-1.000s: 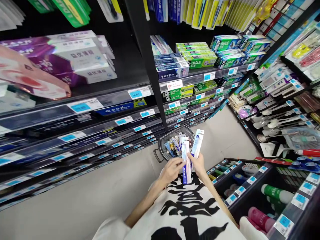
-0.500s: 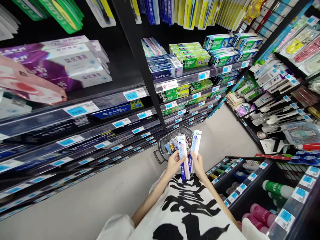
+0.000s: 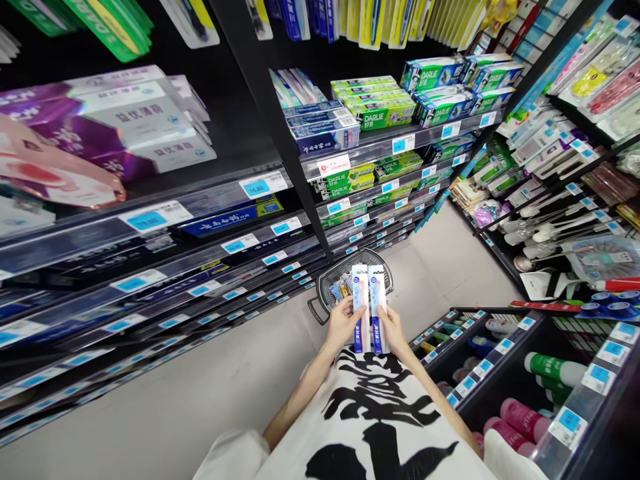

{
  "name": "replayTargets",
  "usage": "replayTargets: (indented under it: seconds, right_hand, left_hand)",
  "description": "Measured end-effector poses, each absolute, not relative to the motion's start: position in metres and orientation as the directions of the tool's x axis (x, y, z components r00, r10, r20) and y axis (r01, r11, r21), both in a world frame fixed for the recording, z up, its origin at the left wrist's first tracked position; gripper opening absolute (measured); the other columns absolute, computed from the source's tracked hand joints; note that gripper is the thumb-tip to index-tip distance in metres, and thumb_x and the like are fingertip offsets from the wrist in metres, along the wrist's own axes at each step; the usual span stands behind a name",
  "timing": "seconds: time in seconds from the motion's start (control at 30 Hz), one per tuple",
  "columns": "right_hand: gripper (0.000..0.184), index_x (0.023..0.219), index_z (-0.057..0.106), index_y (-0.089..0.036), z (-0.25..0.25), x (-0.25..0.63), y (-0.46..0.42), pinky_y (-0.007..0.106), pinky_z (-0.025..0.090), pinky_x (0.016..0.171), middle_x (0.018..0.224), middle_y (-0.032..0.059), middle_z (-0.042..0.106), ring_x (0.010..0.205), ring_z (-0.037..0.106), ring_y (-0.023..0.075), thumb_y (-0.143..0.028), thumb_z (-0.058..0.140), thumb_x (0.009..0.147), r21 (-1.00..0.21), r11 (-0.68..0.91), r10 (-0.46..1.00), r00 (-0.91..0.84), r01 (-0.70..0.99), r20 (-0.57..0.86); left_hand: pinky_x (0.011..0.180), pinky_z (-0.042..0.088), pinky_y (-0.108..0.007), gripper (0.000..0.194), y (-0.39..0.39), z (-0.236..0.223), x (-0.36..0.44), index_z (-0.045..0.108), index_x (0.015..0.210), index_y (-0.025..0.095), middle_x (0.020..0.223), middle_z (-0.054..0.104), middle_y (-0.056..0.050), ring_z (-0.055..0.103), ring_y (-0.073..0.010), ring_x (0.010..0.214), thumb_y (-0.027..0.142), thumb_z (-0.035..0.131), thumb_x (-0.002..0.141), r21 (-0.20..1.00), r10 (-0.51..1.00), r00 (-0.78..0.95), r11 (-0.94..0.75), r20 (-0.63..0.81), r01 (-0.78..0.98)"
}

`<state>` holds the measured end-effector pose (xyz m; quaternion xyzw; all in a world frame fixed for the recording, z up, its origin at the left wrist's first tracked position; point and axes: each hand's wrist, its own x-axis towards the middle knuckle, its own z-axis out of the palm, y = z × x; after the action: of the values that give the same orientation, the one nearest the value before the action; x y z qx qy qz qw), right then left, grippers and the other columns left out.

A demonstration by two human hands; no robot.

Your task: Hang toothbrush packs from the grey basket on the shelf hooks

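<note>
My left hand (image 3: 341, 325) is closed around a long white and blue toothbrush pack (image 3: 360, 300). My right hand (image 3: 393, 331) is closed around a second pack of the same kind (image 3: 377, 303). Both packs stand upright, side by side and touching, in front of my white shirt with black print. Just beyond them on the floor sits a grey mesh shopping basket (image 3: 325, 287) with several small packs inside.
Black shelves of toothpaste boxes (image 3: 385, 113) with blue price tags run along the left and ahead. To the right, shelves hold brushes and combs (image 3: 545, 227), and a low rack holds bottles (image 3: 550, 373). The pale floor aisle (image 3: 450, 260) runs ahead between them.
The two packs, held apart and tilted a second ago, have come together upright and parallel. My view has shifted slightly.
</note>
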<state>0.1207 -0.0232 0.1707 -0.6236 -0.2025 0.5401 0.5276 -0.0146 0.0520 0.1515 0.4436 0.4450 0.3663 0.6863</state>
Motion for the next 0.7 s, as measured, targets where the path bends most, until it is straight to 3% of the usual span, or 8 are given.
replayTargets:
  seconds: [0.47, 0.7]
  right_hand:
    - [0.053, 0.093, 0.068, -0.019, 0.174, 0.113, -0.024, 0.030, 0.046, 0.045, 0.065, 0.0008, 0.065, 0.046, 0.056, 0.0167, -0.070, 0.068, 0.078, -0.874, -0.355, 0.793, 0.389, -0.332, -0.470]
    - [0.049, 0.094, 0.068, -0.019, 0.174, 0.111, -0.023, 0.029, 0.047, 0.045, 0.069, 0.0012, 0.066, 0.047, 0.056, 0.0155, -0.066, 0.069, 0.080, -0.873, -0.333, 0.796, 0.391, -0.356, -0.463]
  left_hand:
    - [0.099, 0.051, -0.037, 0.044, 0.050, 0.160, -0.018, 0.066, 0.113, 0.017, 0.115, 0.073, -0.010, 0.069, -0.0249, 0.107, 0.037, 0.081, 0.077, 0.910, 0.825, 0.473, 0.402, -0.310, -0.105]
    - [0.085, 0.053, -0.031, 0.039, 0.049, 0.157, -0.022, 0.065, 0.112, 0.018, 0.104, 0.076, -0.007, 0.071, -0.0221, 0.093, 0.032, 0.078, 0.078, 0.883, 0.797, 0.482, 0.461, -0.365, -0.094]
